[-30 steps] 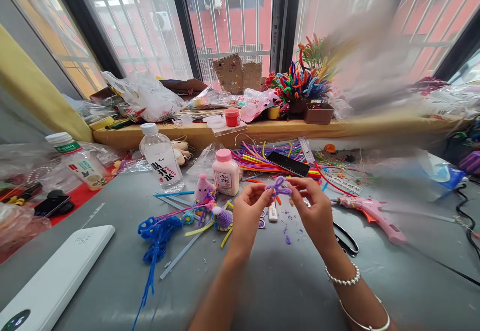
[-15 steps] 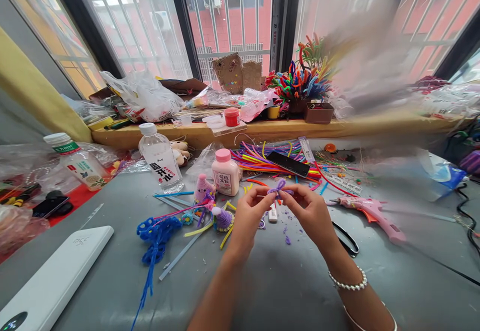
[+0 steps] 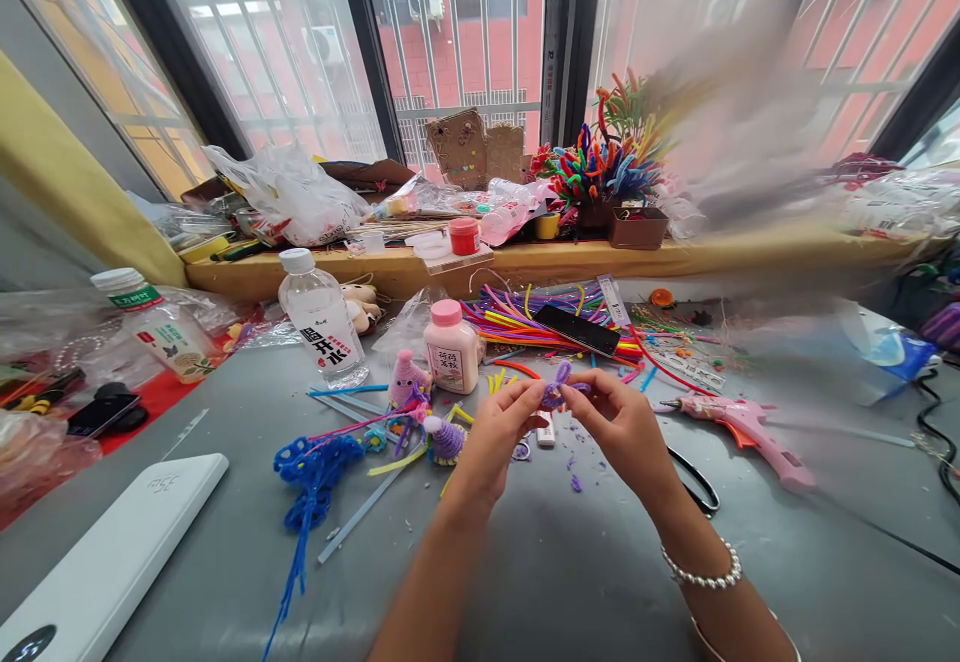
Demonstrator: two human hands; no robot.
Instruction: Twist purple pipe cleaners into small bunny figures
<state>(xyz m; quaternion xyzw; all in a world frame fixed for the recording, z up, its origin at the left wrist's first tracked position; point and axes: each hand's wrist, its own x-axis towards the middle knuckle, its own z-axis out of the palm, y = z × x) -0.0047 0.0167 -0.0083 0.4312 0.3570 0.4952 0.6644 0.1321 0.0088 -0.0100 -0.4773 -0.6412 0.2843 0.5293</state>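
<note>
A small purple pipe-cleaner piece bent into loops [image 3: 557,385] is pinched at fingertip height above the grey table. My left hand [image 3: 504,432] holds its left side between thumb and fingers. From the other side my right hand [image 3: 616,429] grips it the same way. A loop sticks up between the two hands; its lower part is partly hidden by my fingers. Just below lies a small white object [image 3: 546,430], with purple fluff scraps [image 3: 575,482] beside it. Left of my left hand sit a purple-and-yellow pipe-cleaner figure [image 3: 445,440] and a pink one [image 3: 409,379].
A pink glue gun [image 3: 750,430] lies to the right, its cord running off. Behind my hands are a pink-capped bottle [image 3: 451,350], bundled pipe cleaners [image 3: 517,317] and a black phone [image 3: 577,329]. A water bottle [image 3: 322,327], blue pipe-cleaner work [image 3: 311,472] and white power bank [image 3: 120,552] stand left.
My left hand has turned and shifted slightly, its fingers closing in nearer to my right hand. The purple piece has tilted a little and stays between both hands.
</note>
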